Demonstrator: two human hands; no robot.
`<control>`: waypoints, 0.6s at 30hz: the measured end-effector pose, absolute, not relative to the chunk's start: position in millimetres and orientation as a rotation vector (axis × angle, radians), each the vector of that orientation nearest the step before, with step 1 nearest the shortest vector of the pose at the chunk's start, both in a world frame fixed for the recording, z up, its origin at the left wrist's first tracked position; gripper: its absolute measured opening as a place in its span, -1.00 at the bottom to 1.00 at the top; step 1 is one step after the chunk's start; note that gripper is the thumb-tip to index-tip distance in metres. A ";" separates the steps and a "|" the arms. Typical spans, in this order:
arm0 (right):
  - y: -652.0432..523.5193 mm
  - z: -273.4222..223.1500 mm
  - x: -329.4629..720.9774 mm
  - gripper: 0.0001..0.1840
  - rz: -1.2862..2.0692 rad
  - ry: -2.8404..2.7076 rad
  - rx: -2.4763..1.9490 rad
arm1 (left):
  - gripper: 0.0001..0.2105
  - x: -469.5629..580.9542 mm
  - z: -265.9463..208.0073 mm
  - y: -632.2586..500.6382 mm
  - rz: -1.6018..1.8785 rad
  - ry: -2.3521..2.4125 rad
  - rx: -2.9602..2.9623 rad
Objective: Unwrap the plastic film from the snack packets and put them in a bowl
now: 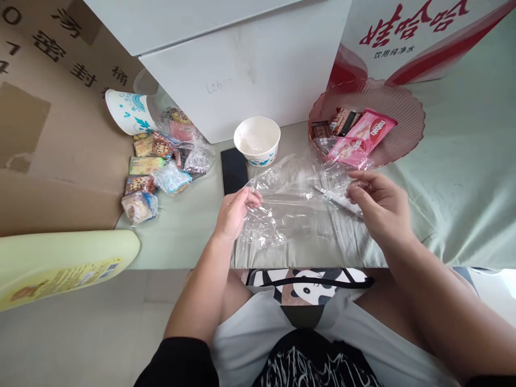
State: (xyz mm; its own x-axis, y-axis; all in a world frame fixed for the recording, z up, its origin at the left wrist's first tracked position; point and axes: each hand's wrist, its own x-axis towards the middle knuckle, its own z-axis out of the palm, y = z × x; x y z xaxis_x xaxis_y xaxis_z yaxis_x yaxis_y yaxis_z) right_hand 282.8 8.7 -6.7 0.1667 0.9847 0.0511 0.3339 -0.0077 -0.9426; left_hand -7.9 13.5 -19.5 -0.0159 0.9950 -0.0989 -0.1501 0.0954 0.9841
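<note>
Clear plastic film spans the middle of the head view, left hand pinching one side between thumb and fingers, right hand pinching the other, a slim metal tool just beside the right fingertips. Beyond, pink packs reading "nabati" sit in a ribbed dish; red 娃哈哈 over 饮用纯净水 marks the carton behind. Brown cardboard at left reads 密封. And the film lies close to the table's front edge, green cloth running wide on the right.
</note>
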 end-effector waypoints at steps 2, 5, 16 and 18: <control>8.8 -7.0 283.6 -0.73 0.818 -1.378 -1.546 | -0.56 -8.8 -20.7 14.4 1.303 1.176 1.008; 9.2 -8.2 284.7 -0.76 0.699 -1.487 -1.566 | -0.57 -10.2 -23.8 15.9 1.391 1.202 0.984; 3.5 -5.3 283.7 -0.88 0.403 -1.684 -1.388 | -0.62 -8.6 -20.3 15.0 1.576 1.227 0.878; 3.6 -4.1 284.5 -0.87 0.539 -1.704 -1.345 | -0.62 -8.5 -19.0 14.8 1.569 1.211 0.879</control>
State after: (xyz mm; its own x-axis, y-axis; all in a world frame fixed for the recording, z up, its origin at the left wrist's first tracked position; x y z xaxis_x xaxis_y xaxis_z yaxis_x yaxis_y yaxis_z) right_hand 284.5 3.6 -4.1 -0.0325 0.9308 0.3642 0.5515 0.3205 -0.7701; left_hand -8.5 14.8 -19.0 -0.3055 0.9522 -0.0030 -0.2445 -0.0754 0.9667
